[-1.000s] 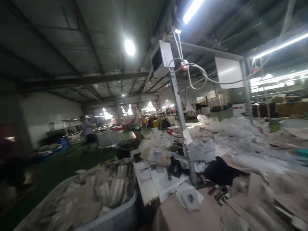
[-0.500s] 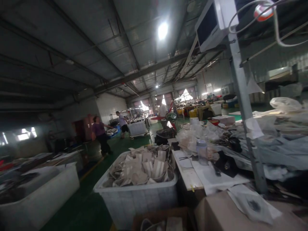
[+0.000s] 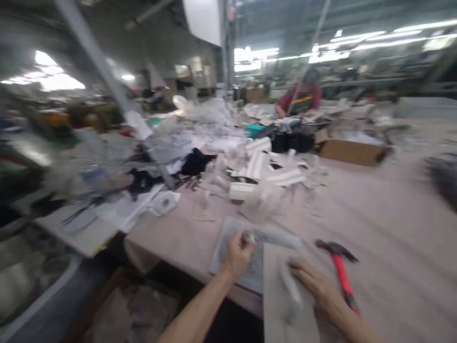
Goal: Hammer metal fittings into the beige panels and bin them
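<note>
My left hand (image 3: 238, 255) is closed around a small, short metal cylinder (image 3: 249, 237), its exact kind blurred. It is over a grey flat slab (image 3: 226, 238) at the table's near edge. To the right, my right hand (image 3: 316, 282) lies with fingers stretched out over the right side of a pale beige flat piece (image 3: 273, 295). A raised white strip (image 3: 291, 286) runs along this piece near my fingertips. The piece covers part of the slab and reaches past the near edge. A claw hammer (image 3: 342, 274) with a red and black handle rests right of my right hand.
Beige and white strap-like pieces (image 3: 257, 166) are heaped beyond the slab. A cardboard box (image 3: 352, 150) stands behind them at right. Across the table sits another person (image 3: 302, 97). A metal post (image 3: 96, 62) rises at left. Below lies a box of pale pieces (image 3: 124, 309).
My view has swung right and down from the hall and the large bin to the table. Both my hands, the slab and the hammer are now visible.
</note>
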A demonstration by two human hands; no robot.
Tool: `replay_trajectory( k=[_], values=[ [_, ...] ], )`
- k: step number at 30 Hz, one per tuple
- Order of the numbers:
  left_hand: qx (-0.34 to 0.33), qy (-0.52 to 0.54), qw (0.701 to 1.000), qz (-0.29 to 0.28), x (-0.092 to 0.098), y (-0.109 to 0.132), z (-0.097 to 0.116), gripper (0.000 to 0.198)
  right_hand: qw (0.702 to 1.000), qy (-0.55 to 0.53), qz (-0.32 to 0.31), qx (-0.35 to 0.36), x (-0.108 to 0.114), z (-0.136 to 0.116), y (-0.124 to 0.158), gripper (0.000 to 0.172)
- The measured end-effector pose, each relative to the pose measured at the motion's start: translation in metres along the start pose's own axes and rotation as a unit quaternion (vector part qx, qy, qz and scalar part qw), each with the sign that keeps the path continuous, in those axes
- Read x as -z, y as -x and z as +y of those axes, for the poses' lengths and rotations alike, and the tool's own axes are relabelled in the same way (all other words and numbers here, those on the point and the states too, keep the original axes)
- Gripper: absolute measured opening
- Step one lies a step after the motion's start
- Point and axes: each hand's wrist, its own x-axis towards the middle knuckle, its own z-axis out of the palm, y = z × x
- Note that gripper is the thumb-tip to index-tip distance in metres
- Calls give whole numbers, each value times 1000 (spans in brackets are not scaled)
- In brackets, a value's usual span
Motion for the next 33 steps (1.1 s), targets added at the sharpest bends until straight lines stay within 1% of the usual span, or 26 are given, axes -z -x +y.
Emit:
replay_trajectory(
  k=[1, 2, 3, 5, 6, 9, 12, 14, 19, 21, 23, 25, 26, 28, 29, 31, 33],
  values=[
    [6, 10, 999, -43, -18, -2, -5, 28, 1000, 11, -11, 12, 13, 6, 26, 27],
    [7, 16, 997, -76, -31, -5, -8, 28, 999, 19, -26, 39, 20, 8, 42, 24],
    [7, 19, 995, -100, -40, -9, -9, 27, 996, 27, -40, 71, 23, 9, 52, 24],
    [9, 20, 991, -132, -50, -17, -9, 28, 992, 47, -37, 115, 23, 7, 55, 29],
    [13, 18, 989, -147, -54, -20, -9, 29, 991, 57, -27, 120, 21, 5, 53, 31],
    [21, 0, 984, -176, -66, -21, -16, 29, 990, 83, -7, 116, 14, 0, 48, 38],
    [20, -10, 979, -203, -78, -16, -28, 26, 990, 106, -17, 90, 9, -1, 51, 43],
    [24, -8, 976, -217, -83, -13, -36, 26, 990, 115, -14, 77, 5, 1, 55, 43],
    [24, 3, 975, -222, -83, -11, -45, 26, 989, 116, 52, 71, -8, 3, 58, 50],
    [17, -6, 972, -233, -81, -12, -45, 23, 987, 128, 49, 81, -7, 1, 58, 56],
    [14, -14, 970, -244, -80, -12, -44, 22, 985, 151, 44, 78, -1, 1, 60, 63],
    [19, -16, 968, -248, -80, -12, -43, 23, 981, 178, 66, 39, 9, 4, 65, 62],
    [22, -17, 969, -247, -80, -11, -42, 23, 977, 193, 90, 7, 14, 6, 70, 56],
    [27, -16, 970, -241, -80, -10, -41, 25, 960, 226, 141, -83, 24, 13, 82, 42],
    [27, -15, 971, -239, -81, -10, -40, 25, 948, 243, 156, -134, 29, 16, 90, 35],
    [30, -9, 971, -236, -81, -9, -40, 25, 923, 266, 146, -238, 34, 22, 103, 31],
    [33, -8, 971, -235, -82, -9, -40, 26, 905, 262, 111, -315, 37, 23, 113, 37]
  ],
)
